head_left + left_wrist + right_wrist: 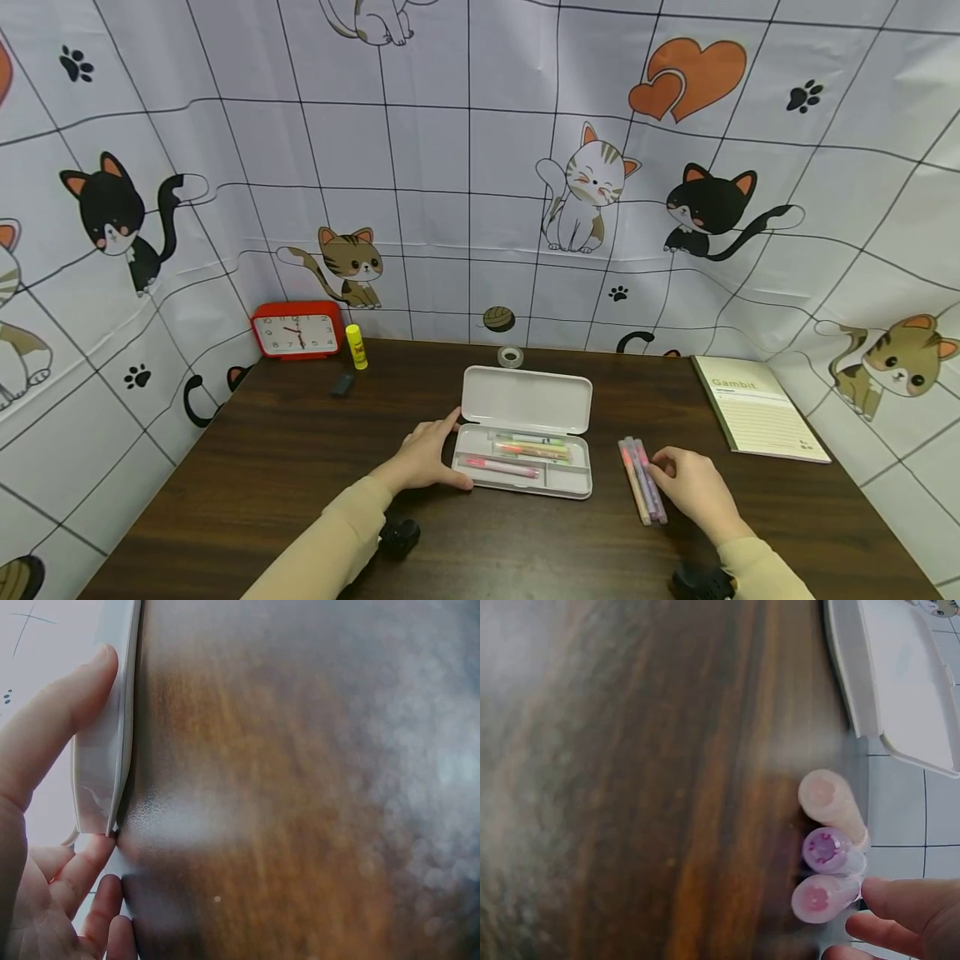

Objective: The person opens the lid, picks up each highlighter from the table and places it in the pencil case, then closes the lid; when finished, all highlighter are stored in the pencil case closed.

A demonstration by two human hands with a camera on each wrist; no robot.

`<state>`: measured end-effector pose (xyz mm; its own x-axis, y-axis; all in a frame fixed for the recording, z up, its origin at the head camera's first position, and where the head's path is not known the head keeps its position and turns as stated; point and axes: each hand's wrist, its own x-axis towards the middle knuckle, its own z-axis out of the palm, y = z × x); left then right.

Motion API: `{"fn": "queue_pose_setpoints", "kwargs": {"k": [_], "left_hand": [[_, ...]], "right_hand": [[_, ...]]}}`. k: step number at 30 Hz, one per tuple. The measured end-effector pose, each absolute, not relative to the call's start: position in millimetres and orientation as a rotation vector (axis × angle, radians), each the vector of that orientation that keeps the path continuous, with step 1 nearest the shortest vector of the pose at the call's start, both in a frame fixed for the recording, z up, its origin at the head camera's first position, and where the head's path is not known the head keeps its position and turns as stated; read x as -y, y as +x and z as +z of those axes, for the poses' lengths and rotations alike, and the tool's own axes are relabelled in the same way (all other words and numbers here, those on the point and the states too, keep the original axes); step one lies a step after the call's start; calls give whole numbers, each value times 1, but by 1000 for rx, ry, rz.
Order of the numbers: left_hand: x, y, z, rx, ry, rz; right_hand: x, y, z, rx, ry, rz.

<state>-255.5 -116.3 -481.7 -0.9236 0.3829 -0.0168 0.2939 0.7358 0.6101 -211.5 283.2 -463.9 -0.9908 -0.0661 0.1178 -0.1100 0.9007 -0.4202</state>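
A white pencil case (525, 488) lies with its lid raised, and several coloured pens (534, 451) are inside. At its left end my left hand (423, 454) holds it, thumb against the front wall and fingers around the back corner. In the left wrist view the thumb lies along the case's side (101, 772). Three capped pens, peach (826, 795), purple (829, 851) and pink (817, 898), lie side by side to the right of the case. My right hand (693, 487) touches the right-hand pen with its thumb; its other fingers are bent loosely beside it.
Behind the case sits a roll of tape (510, 357). A red clock (297, 330), a yellow glue stick (356, 347) and a small dark block (342, 385) stand at the back left. At the right lies a notebook (757, 408). A cat-print curtain (465, 167) hangs behind the table.
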Motion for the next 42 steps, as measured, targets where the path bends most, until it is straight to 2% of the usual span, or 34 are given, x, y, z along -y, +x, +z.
{"fn": "queue_pose_setpoints", "kwargs": {"k": [23, 42], "left_hand": [[117, -255, -482, -2790, 532, 945], [117, -255, -481, -2777, 536, 938]], "right_hand": [[-285, -214, -460, 3051, 13, 619], [-280, -214, -459, 2909, 104, 587]]}}
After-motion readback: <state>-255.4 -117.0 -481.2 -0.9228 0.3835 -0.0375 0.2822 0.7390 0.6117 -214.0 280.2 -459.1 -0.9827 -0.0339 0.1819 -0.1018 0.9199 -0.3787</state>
